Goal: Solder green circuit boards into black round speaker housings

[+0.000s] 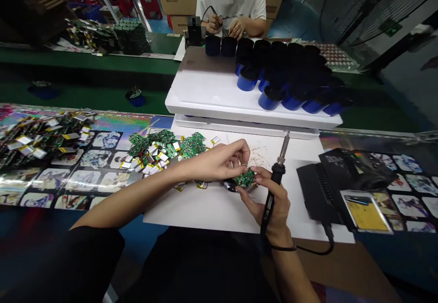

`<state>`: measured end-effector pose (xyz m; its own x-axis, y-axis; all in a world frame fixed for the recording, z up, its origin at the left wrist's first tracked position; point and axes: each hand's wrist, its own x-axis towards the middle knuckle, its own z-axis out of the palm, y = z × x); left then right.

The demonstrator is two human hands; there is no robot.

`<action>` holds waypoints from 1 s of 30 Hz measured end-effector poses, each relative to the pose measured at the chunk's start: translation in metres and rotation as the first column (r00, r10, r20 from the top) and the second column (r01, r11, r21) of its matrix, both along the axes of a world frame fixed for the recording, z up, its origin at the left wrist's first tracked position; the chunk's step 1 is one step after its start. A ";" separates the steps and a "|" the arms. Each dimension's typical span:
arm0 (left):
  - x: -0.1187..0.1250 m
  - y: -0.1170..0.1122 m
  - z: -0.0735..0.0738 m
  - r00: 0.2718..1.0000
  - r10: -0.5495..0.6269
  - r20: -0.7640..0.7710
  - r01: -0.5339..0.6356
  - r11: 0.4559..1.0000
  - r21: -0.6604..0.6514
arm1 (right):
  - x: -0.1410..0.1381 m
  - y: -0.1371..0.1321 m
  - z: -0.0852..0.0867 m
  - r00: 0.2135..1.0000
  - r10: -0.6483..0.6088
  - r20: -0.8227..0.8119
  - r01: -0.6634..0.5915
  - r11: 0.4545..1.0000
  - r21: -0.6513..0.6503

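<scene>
The left hand point(219, 162) and right hand point(273, 207) come together, pinching a small green circuit board point(245, 178) between them; the right also grips a soldering iron point(278, 161), which could burn the other hand if hot and swung inward.

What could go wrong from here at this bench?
The soldering iron in the right hand points toward the white block; if hot, it could scorch it. Loose flecks on the white sheet might reach the pouch batteries beside the left hand holding the green circuit board and short them.
</scene>
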<state>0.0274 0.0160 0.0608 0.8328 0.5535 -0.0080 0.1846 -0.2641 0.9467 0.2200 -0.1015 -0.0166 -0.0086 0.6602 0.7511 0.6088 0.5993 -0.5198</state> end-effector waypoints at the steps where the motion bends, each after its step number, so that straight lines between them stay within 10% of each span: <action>1: 0.000 0.000 -0.002 1.000 0.006 -0.001 -0.006 1.000 -0.020 | 0.001 -0.001 0.000 1.000 0.005 0.002 -0.005 1.000 -0.020; 6: -0.007 0.000 -0.006 1.000 0.012 0.002 -0.012 0.999 -0.038 | 0.004 -0.004 -0.001 0.998 0.049 -0.051 -0.053 0.995 -0.090; 16: -0.021 -0.021 -0.048 0.984 -0.098 -0.149 0.148 0.915 0.376 | 0.038 -0.009 -0.020 0.984 -0.111 -0.141 0.085 0.980 -0.178; 21: -0.032 -0.012 -0.046 0.980 -0.175 -0.092 0.195 0.927 0.319 | 0.038 -0.009 -0.017 0.993 -0.101 -0.060 0.089 0.979 -0.181; 30: -0.030 -0.016 -0.060 0.989 0.094 -0.115 -0.043 0.922 0.385 | 0.034 -0.005 -0.021 0.995 -0.093 -0.037 0.085 0.980 -0.182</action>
<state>-0.0031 0.0001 0.0003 0.7989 0.5914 0.1097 0.3286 -0.5818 0.7440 0.2540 -0.1061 -0.0374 0.0871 0.7810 0.6185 0.6291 0.4382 -0.6420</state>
